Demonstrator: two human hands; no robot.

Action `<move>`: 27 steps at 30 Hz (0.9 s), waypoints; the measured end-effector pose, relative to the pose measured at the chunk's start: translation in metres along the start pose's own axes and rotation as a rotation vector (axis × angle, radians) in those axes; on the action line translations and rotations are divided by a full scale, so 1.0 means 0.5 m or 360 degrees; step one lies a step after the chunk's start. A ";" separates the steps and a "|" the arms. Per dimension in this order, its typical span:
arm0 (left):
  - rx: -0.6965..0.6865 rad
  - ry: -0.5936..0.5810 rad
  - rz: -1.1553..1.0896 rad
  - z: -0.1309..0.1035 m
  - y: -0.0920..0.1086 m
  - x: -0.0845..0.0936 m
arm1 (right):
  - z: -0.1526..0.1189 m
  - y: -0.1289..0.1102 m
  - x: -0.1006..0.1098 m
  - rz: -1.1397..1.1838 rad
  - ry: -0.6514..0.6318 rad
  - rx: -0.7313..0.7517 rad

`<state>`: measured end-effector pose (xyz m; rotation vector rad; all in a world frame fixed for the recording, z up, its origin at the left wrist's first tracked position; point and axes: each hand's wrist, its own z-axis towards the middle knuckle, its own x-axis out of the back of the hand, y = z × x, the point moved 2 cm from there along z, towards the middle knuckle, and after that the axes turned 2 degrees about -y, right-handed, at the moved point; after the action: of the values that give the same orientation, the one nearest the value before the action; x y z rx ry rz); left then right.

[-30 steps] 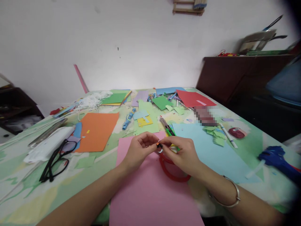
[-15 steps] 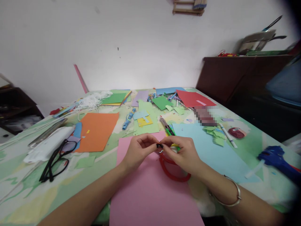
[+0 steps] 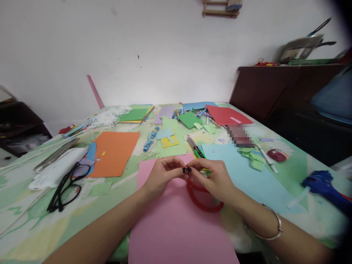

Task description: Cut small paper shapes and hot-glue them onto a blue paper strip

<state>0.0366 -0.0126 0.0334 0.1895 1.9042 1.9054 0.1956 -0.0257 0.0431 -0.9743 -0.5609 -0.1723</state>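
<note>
My left hand (image 3: 162,174) and my right hand (image 3: 216,179) meet fingertip to fingertip above a pink paper sheet (image 3: 176,227). Both are closed in a pinch, thumbs against forefingers, with dark nails showing. Whatever sits between the fingertips is too small or hidden to name. Red-handled scissors (image 3: 205,209) lie on the pink sheet under my right hand, which covers part of them. Just beyond the hands is a green and black utility knife (image 3: 198,149). A light blue sheet (image 3: 247,176) extends to the right of my right hand.
Black glasses (image 3: 64,189), a white power strip (image 3: 59,168) and orange paper (image 3: 114,154) lie on the left. A blue glue gun (image 3: 324,187), a white marker (image 3: 266,158) and green scraps (image 3: 254,159) are on the right. White string (image 3: 110,117) is piled at the back left.
My right thumb has shifted slightly, and the two thumbnails now sit side by side. Otherwise the hands and the things on the table stay where they were.
</note>
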 end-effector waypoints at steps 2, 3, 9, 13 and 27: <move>0.0009 -0.0016 -0.0024 0.001 -0.001 0.001 | -0.001 0.001 0.000 0.0008 -0.0018 0.0006; 0.0010 -0.0019 -0.0025 0.002 -0.002 0.001 | -0.001 0.001 -0.001 0.0009 -0.0025 0.0013; 0.0015 -0.0013 0.0022 0.003 -0.005 0.004 | 0.002 0.006 -0.003 -0.0052 -0.0021 0.0025; 0.0026 0.0011 0.0061 0.004 -0.006 0.004 | 0.001 0.003 -0.002 -0.0150 0.0016 0.0091; 0.0039 0.0040 0.0095 0.003 -0.005 0.001 | -0.002 0.007 -0.007 -0.0343 0.0056 0.0146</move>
<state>0.0375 -0.0111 0.0309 0.2332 1.9595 1.9323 0.1945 -0.0249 0.0384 -0.8192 -0.6358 -0.3524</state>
